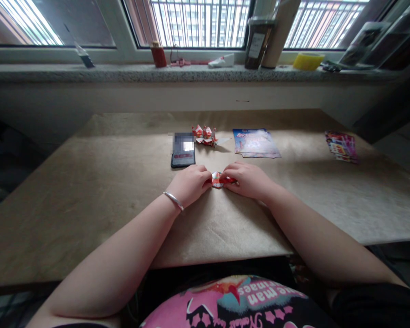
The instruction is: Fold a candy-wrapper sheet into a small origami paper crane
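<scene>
Presently, a red-and-white paper piece [217, 179] is being pinched at either end by the left hand [190, 183] and the right hand [248, 179], near a phone [183, 151].

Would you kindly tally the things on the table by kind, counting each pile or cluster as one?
Phone: 1
Folded red items, a small held piece and a cluster: 2
Printed paper, a blue pile and a purple pile: 2
Total: 5
</scene>
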Action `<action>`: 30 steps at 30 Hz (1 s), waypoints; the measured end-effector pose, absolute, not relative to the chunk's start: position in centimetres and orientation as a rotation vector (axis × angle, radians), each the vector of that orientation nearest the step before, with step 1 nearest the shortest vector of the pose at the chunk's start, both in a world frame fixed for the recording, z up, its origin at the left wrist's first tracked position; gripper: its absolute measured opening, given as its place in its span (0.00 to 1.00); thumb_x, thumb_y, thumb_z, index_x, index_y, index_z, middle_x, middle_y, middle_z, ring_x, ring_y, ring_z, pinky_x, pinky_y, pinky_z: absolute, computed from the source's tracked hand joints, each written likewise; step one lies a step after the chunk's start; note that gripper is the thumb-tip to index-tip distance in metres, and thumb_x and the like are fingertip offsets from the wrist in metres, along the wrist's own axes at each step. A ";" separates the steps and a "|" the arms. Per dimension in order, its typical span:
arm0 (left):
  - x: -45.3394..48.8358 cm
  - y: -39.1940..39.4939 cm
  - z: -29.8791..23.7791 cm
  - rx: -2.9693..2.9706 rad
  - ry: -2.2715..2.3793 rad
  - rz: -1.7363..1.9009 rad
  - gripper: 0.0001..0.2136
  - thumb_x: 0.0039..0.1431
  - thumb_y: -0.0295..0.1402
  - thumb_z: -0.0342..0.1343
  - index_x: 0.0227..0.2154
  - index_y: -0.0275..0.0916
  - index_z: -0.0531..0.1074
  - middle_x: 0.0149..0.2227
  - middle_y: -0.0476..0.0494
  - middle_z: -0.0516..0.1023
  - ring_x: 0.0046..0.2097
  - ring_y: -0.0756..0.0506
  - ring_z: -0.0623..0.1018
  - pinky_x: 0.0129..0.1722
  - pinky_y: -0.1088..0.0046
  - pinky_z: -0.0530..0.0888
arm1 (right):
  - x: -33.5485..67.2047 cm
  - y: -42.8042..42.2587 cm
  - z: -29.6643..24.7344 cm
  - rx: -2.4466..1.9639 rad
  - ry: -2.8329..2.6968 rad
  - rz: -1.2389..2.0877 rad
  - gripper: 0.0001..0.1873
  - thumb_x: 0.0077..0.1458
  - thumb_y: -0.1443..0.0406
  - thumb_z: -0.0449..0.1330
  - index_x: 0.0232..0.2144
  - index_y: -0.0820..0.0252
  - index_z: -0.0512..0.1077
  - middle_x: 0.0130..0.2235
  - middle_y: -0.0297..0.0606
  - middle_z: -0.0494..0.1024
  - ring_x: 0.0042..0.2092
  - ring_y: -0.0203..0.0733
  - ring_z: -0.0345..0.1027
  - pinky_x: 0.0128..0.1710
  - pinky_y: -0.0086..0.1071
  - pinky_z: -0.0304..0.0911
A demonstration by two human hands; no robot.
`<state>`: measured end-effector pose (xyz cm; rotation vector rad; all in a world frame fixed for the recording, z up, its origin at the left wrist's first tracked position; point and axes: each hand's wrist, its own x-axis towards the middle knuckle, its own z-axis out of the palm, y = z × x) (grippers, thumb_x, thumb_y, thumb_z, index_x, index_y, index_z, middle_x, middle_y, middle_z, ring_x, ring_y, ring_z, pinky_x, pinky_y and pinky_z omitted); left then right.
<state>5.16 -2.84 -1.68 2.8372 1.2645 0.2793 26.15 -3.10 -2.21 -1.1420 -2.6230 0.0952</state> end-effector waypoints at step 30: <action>5.8 -3.1 -1.8 2.889 1.182 0.333 0.08 0.60 0.34 0.53 0.34 0.36 0.75 0.33 0.42 0.75 0.37 0.46 0.73 0.38 0.70 0.70 | 25.8 -3.1 -2.5 -1.010 -2.624 0.177 0.07 0.56 0.66 0.56 0.34 0.59 0.75 0.34 0.41 0.75 0.38 0.41 0.65 0.38 0.32 0.59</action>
